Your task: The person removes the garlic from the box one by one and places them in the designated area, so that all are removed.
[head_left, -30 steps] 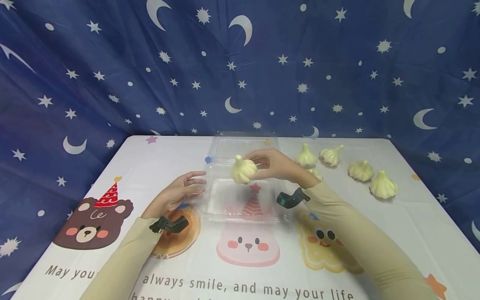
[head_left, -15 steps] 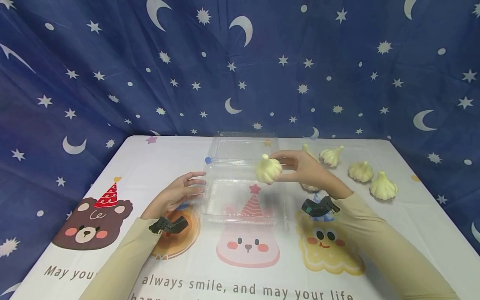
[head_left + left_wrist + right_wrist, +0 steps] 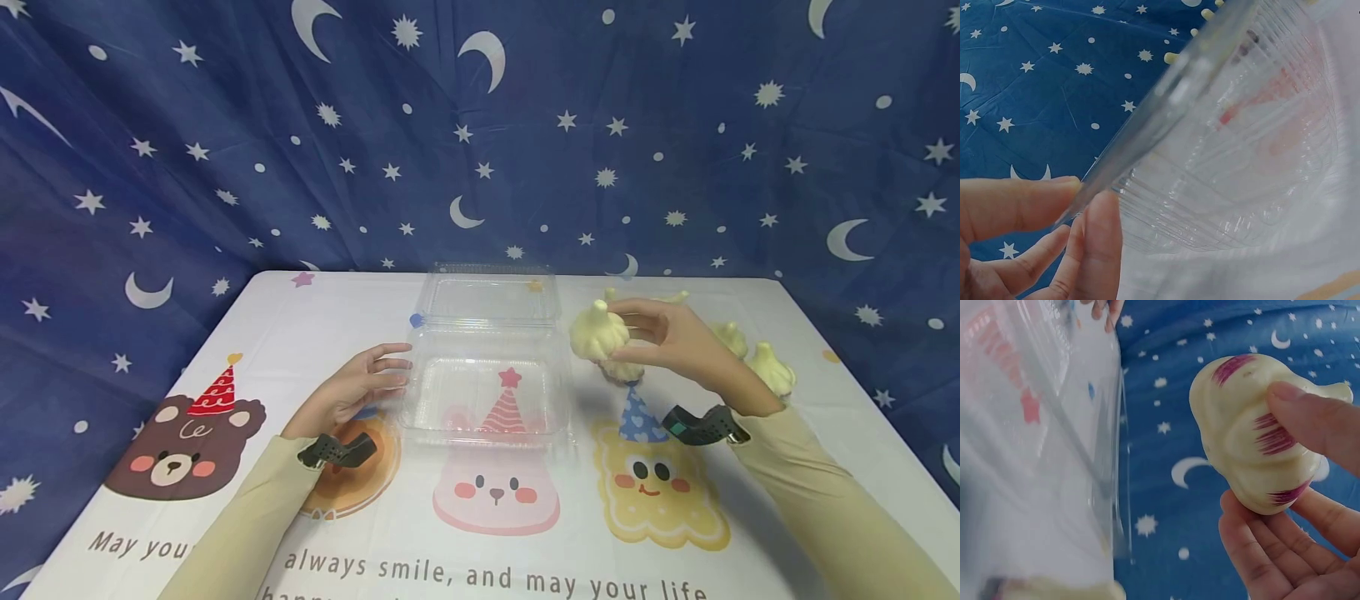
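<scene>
My right hand (image 3: 678,342) grips a cream-coloured garlic bulb (image 3: 598,331), stem up, over the table just right of a clear plastic clamshell box (image 3: 480,437). Purple streaks mark that garlic bulb (image 3: 1260,434) in the right wrist view, the thumb on one side and fingertips on the other. The box lies with its lid (image 3: 487,296) folded back, and the printed tablecloth shows through its base. At the box's left side, my left hand (image 3: 360,387) pinches its rim (image 3: 1147,128) between thumb and fingers.
Beneath and behind my right hand lie more garlic bulbs, partly hidden; one garlic bulb (image 3: 624,372) shows below it. Two others, a right-hand bulb (image 3: 772,369) and its neighbour (image 3: 731,337), sit farther right. A starry blue curtain (image 3: 480,150) hangs behind the table.
My right hand has carried the garlic bulb rightward, from over the box to past its right side. My left hand stays at the box's left rim.
</scene>
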`<state>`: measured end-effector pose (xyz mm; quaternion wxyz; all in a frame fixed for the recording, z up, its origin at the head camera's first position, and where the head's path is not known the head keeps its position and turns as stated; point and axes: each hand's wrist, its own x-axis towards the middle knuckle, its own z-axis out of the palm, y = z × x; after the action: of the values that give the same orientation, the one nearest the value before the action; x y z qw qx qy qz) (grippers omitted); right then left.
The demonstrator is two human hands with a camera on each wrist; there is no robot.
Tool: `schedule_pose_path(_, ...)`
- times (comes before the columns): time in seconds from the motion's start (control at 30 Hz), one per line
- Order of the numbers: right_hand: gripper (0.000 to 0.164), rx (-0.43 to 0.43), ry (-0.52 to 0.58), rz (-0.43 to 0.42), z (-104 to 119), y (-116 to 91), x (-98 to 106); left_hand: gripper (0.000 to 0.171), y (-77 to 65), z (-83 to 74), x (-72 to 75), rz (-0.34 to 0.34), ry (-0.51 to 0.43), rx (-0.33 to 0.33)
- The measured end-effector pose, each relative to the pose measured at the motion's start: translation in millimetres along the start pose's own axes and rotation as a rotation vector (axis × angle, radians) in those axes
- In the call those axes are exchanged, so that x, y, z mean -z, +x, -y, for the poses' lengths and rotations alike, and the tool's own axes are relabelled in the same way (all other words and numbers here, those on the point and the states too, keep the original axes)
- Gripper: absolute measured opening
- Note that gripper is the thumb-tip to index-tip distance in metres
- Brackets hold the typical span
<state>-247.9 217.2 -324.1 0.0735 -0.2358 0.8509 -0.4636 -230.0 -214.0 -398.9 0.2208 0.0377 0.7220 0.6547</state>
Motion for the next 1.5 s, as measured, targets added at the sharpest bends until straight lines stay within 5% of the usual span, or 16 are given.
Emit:
schedule_pose_path(0.33,0.053,-0.046,-0.034,-0.128,-21,-27,23,0.064,-0.2,-0.9,-0.5,-0.008,-0.008,0.012)
schedule_pose_path(0.53,0.056,-0.147,-0.032,-0.210,-36,-40,31,0.065,1.1,0.5,-0.5,-0.010,-0.001,0.013)
schedule_pose_path(0.97,0.049,-0.219,0.063,-0.332,-78,-54,34,0.065,0.4,0.9,-1.1,-0.007,0.011,0.011)
schedule_pose_path(1.13,0.045,-0.225,0.064,-0.337,-92,-53,32,0.065,0.6,0.0,-1.0,-0.008,0.007,0.011)
schedule_pose_path(1.5,0.066,-0.307,-0.078,-0.278,-114,-47,29,0.065,1.1,0.8,-1.0,-0.010,0.017,0.010)
